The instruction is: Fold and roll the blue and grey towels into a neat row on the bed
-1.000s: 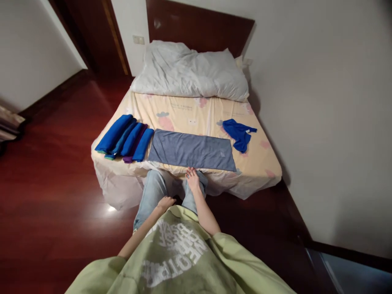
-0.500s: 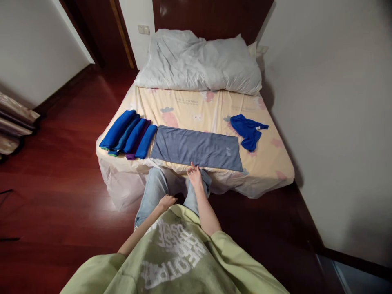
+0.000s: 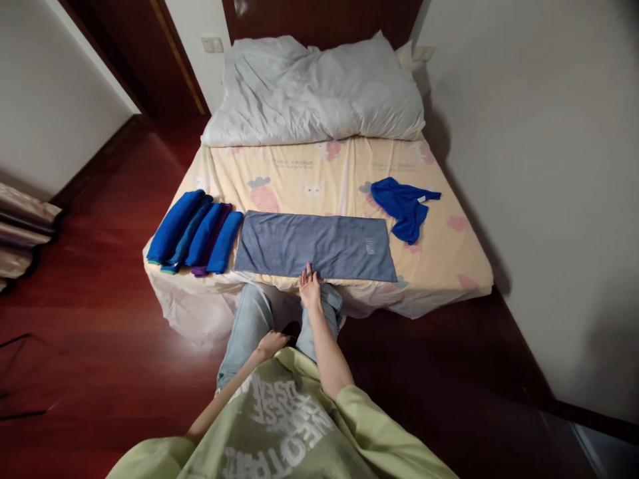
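A grey-blue towel (image 3: 309,245) lies spread in a long strip across the front of the bed, pale lettering near its right end. My right hand (image 3: 310,289) is at the towel's front edge, palm turned up and fingers apart, gripping nothing; whether a fingertip touches the cloth I cannot tell. Low by my lap rests my left hand (image 3: 273,342), back upward, loosely stretched, its fingertips partly hidden. To the towel's left several rolled or folded cloths (image 3: 176,226), blue and purple, lie side by side. A crumpled blue cloth (image 3: 402,205) with a white tag lies to the right.
The bed (image 3: 449,259) has a yellow patterned sheet that hangs over the front edge. A large white pillow or quilt (image 3: 319,93) lies at the headboard (image 3: 319,20). Walls stand to both sides, with a curtain (image 3: 22,233) at far left and dark red flooring (image 3: 90,319).
The view has shifted slightly. My right hand stays at the towel's front edge and my left hand stays low by my lap. The cloths lie as before.
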